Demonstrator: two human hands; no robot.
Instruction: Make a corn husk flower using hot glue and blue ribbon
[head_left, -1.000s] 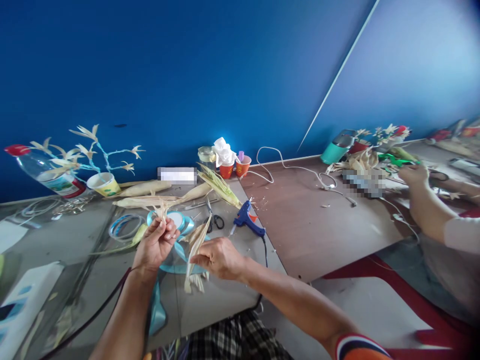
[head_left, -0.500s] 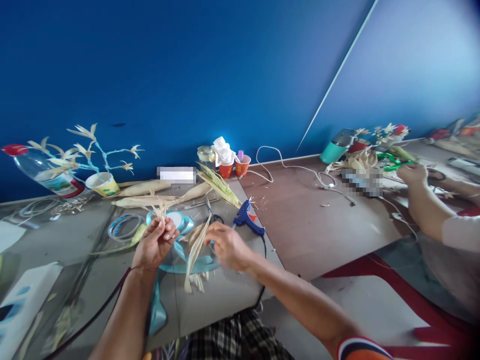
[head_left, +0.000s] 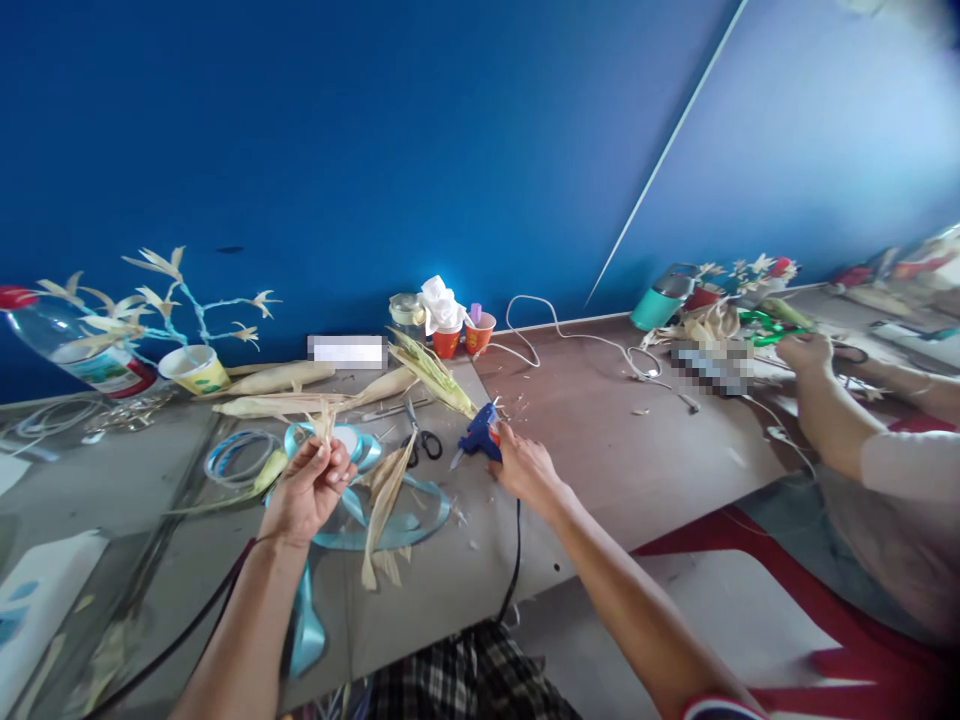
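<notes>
Pinched upright between the fingertips of my left hand (head_left: pixel 309 490) is a small pale corn husk flower (head_left: pixel 325 424). My right hand (head_left: pixel 528 467) is closed round the handle of a blue hot glue gun (head_left: pixel 478 430), whose nozzle points away towards the wall. Dried husk strips (head_left: pixel 388 508) lie between my hands, over a loop of light blue ribbon (head_left: pixel 435 512). Black-handled scissors (head_left: pixel 429 445) rest just left of the glue gun. The ribbon spool (head_left: pixel 366 450) is partly hidden behind my left hand.
A yellow paper cup (head_left: pixel 196 372) holds a blue-stemmed branch of husk flowers, beside a plastic bottle (head_left: pixel 112 366). Corn husks (head_left: pixel 281 379) and red cups (head_left: pixel 448 343) stand or lie along the wall. The glue gun's black cord (head_left: pixel 516 560) drops over the table edge. At right, a co-worker's hands (head_left: pixel 806 355) hold something green.
My right hand has left the husk strips, moved right and taken hold of the glue gun. My left hand keeps the husk flower nearly in place. The view has shifted slightly.
</notes>
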